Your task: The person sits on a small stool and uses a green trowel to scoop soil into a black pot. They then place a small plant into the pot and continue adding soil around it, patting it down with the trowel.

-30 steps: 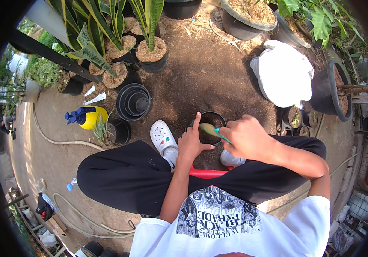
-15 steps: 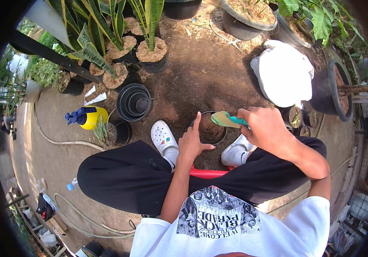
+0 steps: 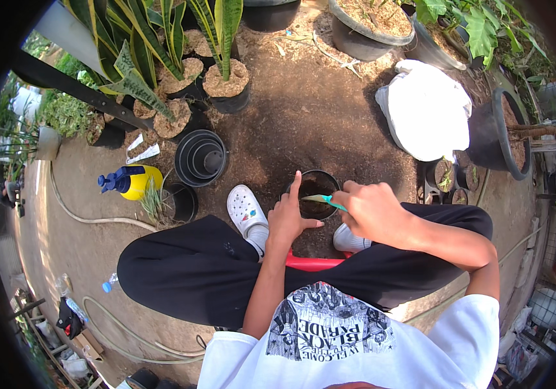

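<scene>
A small black plant pot (image 3: 335, 180) with dark soil in it stands on the ground between my white clogs. Against its left side rests my left hand (image 3: 284, 219), index finger stretched along the rim and thumb spread across the near side. My right hand (image 3: 372, 211) is closed around the teal handle of a small hand trowel (image 3: 335, 201). The trowel's yellowish-green blade points left, seen nearly edge-on, over or inside the pot's mouth; whether it touches the soil I cannot tell.
Stacked empty black pots (image 3: 183, 170) and a yellow spray bottle (image 3: 143, 181) stand to the left. Potted snake plants (image 3: 226, 76) are behind them. A white sack (image 3: 426, 113) sits at the far right, beside a large black pot (image 3: 485, 139). A hose (image 3: 90, 219) curves along the left ground.
My right hand has moved left and nearer to me, bringing the trowel lower over the pot and turning its blade edge-on. My left hand stays at the pot's side.
</scene>
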`<state>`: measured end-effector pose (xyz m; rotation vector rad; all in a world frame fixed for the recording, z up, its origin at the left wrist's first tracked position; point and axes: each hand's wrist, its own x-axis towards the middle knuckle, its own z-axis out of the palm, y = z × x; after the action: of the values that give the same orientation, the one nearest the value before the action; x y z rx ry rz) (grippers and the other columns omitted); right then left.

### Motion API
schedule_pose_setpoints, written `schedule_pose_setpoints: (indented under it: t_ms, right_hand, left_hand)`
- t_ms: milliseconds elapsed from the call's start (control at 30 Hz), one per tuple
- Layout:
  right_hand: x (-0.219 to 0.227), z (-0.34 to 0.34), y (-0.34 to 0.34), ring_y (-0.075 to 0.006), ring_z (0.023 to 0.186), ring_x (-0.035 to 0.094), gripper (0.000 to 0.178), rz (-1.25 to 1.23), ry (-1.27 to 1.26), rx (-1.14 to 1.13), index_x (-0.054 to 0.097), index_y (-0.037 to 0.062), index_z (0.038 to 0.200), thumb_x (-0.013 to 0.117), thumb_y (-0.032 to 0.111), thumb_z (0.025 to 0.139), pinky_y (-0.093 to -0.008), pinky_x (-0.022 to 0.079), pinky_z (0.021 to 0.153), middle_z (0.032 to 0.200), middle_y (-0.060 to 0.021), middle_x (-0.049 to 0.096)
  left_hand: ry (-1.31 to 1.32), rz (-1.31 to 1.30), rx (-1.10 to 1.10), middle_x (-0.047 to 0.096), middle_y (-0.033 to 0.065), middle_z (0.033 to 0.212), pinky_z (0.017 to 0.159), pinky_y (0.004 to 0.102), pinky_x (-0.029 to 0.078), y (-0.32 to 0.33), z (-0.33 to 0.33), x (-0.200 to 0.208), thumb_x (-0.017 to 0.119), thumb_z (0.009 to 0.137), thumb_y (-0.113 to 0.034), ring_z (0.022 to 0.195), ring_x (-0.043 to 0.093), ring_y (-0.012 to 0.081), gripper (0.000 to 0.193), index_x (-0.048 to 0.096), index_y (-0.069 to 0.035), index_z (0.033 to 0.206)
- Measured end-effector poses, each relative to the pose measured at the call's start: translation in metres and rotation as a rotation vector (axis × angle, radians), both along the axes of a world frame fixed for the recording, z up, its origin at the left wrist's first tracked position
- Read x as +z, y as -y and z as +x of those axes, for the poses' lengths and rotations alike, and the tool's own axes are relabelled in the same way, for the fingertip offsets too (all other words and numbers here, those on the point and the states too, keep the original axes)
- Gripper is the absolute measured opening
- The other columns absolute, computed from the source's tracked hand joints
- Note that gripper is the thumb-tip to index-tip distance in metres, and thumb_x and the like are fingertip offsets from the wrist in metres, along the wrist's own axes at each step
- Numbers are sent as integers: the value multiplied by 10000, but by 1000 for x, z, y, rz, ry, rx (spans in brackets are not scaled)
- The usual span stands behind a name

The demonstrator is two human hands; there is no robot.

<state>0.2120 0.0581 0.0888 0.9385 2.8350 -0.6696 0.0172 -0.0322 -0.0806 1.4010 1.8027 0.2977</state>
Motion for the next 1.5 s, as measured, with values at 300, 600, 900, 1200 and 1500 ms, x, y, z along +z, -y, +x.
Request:
schedule_pose_setpoints:
  t_ms: [300, 600, 900, 1200, 1500]
  right_hand:
    - [33, 4, -22, -371, 722, 734, 295, 123, 2, -71, 747, 17, 1076, 718, 28, 783, -474, 582, 603, 886, -182, 674]
    - [34, 4, -14, -355, 697, 702, 313, 28, 11, 58, 776, 44, 1129, 727, 41, 820, -479, 564, 609, 866, -126, 632]
    - [3, 4, -20, -325, 690, 735, 314, 87, 12, 177, 794, 49, 1073, 714, 62, 769, -442, 581, 592, 897, -161, 683]
    - [31, 6, -35, -307, 629, 691, 380, 214, 1, 147, 790, 107, 1193, 713, 100, 821, -442, 542, 545, 870, -104, 625]
    - [17, 6, -15, -322, 661, 703, 299, 198, 68, 225, 773, 57, 1100, 709, 84, 809, -437, 577, 599, 914, -136, 636]
  left_hand:
    - [-15, 20, 10, 687, 229, 1301, 930, 575, 570, 1, 1, -2, 1040, 580, -411, 1181, 696, 452, 1502, 81, -325, 1734]
    - [-10, 22, 1, 688, 228, 1293, 917, 577, 575, 1, 1, -1, 1041, 581, -407, 1176, 698, 451, 1503, 81, -316, 1734]
    - [13, 51, 6, 692, 236, 1286, 933, 575, 576, 1, 1, -4, 1044, 572, -399, 1183, 697, 454, 1489, 111, -307, 1729]
    - [-5, 46, 20, 696, 237, 1277, 927, 568, 579, -1, 1, -2, 1053, 550, -381, 1173, 704, 456, 1480, 149, -290, 1719]
    - [-22, 48, 13, 651, 251, 1334, 931, 579, 577, 1, 2, -2, 1050, 538, -424, 1188, 687, 477, 1502, 132, -286, 1719]
